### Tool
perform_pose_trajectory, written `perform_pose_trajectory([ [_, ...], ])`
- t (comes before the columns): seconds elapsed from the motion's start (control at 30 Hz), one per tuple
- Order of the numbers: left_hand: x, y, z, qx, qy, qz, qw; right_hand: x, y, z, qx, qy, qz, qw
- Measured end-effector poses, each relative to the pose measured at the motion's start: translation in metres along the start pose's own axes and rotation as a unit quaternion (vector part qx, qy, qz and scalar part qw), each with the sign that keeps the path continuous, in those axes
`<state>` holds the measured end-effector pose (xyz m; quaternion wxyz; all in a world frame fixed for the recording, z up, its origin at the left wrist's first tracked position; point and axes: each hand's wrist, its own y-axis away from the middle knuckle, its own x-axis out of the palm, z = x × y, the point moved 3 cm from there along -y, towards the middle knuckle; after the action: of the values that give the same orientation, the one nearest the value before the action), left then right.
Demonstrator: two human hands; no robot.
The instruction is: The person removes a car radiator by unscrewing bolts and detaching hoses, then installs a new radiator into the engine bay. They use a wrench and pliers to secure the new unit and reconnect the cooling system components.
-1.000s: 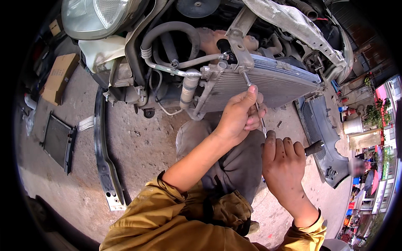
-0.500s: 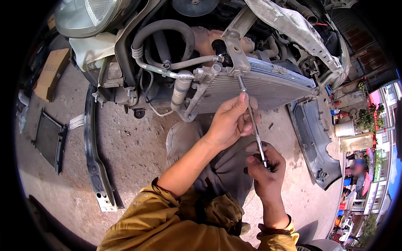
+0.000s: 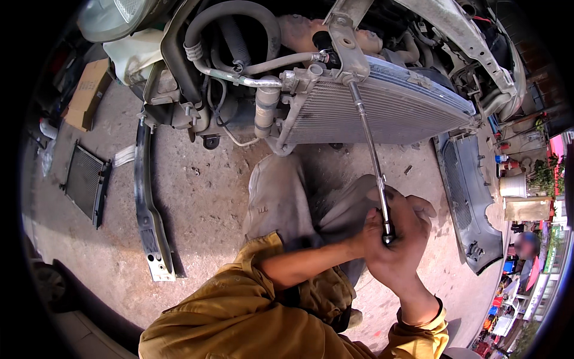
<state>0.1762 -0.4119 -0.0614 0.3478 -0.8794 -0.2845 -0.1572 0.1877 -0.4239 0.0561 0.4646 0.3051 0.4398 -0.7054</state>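
Note:
A long, shiny socket wrench extension bar (image 3: 369, 134) runs from a bolt under the metal bracket (image 3: 348, 51) at the radiator's top down toward me. My right hand (image 3: 405, 254) is closed around the dark-ended lower part of the tool. Against it, my left hand (image 3: 372, 234) is closed at the same end, its fingers partly hidden by the overlap. Behind the bar stands the finned radiator (image 3: 335, 113), still mounted in the car's front. Left of the bracket are a silver cylinder (image 3: 266, 110) and a thick curved hose (image 3: 233, 12).
On the concrete lie a long black bar (image 3: 145, 203), a loose small radiator (image 3: 86, 182) and a cardboard box (image 3: 88, 93) at left. A grey bumper panel (image 3: 469, 203) lies at right. My bent knees (image 3: 278, 191) are below the radiator.
My left hand has slid from the middle of the bar down to its lower end, meeting my right hand. The view has shifted, so the car front appears slightly higher and further right.

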Motion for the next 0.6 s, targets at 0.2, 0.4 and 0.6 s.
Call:
perform_pose_trajectory([
  [0.2, -0.015, 0.019, 0.013, -0.026, -0.063, -0.018, 0.998, 0.007, 0.004, -0.016, 0.033, -0.12, -0.019, 0.992],
  [0.4, -0.033, 0.027, -0.034, -0.08, -0.125, -0.013, 0.989, 0.012, 0.007, -0.021, 0.119, -0.413, 0.004, 0.903],
  [0.6, -0.032, 0.013, -0.073, -0.138, -0.13, -0.002, 0.982, 0.02, 0.012, -0.022, 0.138, -0.531, -0.001, 0.836],
])
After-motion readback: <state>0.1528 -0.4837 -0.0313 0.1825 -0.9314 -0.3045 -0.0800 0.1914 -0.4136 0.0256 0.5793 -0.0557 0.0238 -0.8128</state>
